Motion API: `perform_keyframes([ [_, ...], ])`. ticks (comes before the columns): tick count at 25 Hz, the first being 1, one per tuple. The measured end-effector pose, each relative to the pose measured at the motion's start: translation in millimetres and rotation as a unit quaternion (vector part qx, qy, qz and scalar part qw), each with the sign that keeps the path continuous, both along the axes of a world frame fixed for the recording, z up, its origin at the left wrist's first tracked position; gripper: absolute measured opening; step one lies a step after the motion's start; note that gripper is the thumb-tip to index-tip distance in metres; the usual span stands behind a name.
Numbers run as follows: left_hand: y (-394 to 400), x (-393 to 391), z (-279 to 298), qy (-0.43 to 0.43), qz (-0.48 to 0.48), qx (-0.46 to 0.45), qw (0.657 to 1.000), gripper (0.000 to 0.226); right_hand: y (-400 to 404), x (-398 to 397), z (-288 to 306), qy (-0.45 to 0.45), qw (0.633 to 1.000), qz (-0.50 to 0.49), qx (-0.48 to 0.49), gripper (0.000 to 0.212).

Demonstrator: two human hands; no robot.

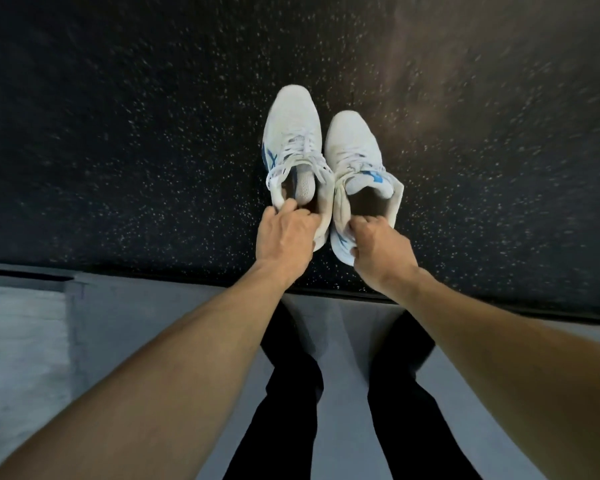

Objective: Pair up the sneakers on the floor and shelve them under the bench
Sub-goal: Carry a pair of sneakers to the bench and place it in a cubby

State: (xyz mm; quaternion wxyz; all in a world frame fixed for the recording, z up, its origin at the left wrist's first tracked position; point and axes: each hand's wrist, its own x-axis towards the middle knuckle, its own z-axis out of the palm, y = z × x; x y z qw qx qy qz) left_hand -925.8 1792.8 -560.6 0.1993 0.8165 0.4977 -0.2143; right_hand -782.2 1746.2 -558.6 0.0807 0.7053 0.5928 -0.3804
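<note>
The sneakers are a white pair with blue side stripes, sitting side by side and toes pointing away on the dark speckled floor (118, 150), just beyond a pale grey ledge (136, 306) where the person stands in black trousers (291, 393).

Nearest, the left hand (284, 237) curls over the heel collar of the left sneaker (293, 143), fingers hooked inside the opening and thumb outside, pinching the padded rim. The right hand (378, 247) does the same on the right sneaker (355, 154), fingers folded over the back of its collar, thumb wrapped around the heel. Neither hand is spread; both are clamped on fabric.

Judging from the knit uppers and foam soles, these shoes are probably light and soft on top, with a stiffer heel counter, so the heel is likely the best place to hold: it should not crumple the way the toe box or tongue might. The loose laces could dangle and snag when lifted. The soles look grippy rather than slippery, so sliding them may drag.

Farther out, the two toes lie close together, the left one reaching a little farther. The bench is not in view.
</note>
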Motion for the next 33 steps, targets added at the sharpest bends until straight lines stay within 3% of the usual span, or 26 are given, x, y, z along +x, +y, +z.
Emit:
perform_keyframes([
  [10,6.5,20.1,343.7,-0.036,-0.059,0.068,0.995,0.023,-9.3,26.9,337.2,-0.004,0.997,-0.008,0.079,0.025],
  [17,-20.9,34.0,537.5,-0.059,-0.096,0.137,0.984,0.029,-46.5,41.3,523.7,-0.017,0.983,-0.043,0.179,0.022],
  [22,-44.0,46.8,587.9,-0.058,-0.109,0.169,0.978,0.034,-71.8,54.2,571.8,-0.022,0.976,-0.052,0.211,0.019],
  [28,-54.0,82.9,606.3,-0.075,-0.121,0.194,0.971,0.035,-81.7,87.5,594.5,-0.048,0.969,-0.062,0.233,0.015],
  [33,-65.9,120.1,616.0,-0.096,-0.186,0.198,0.958,0.03,-115.1,110.7,607.1,-0.052,0.96,-0.138,0.236,0.019],
])
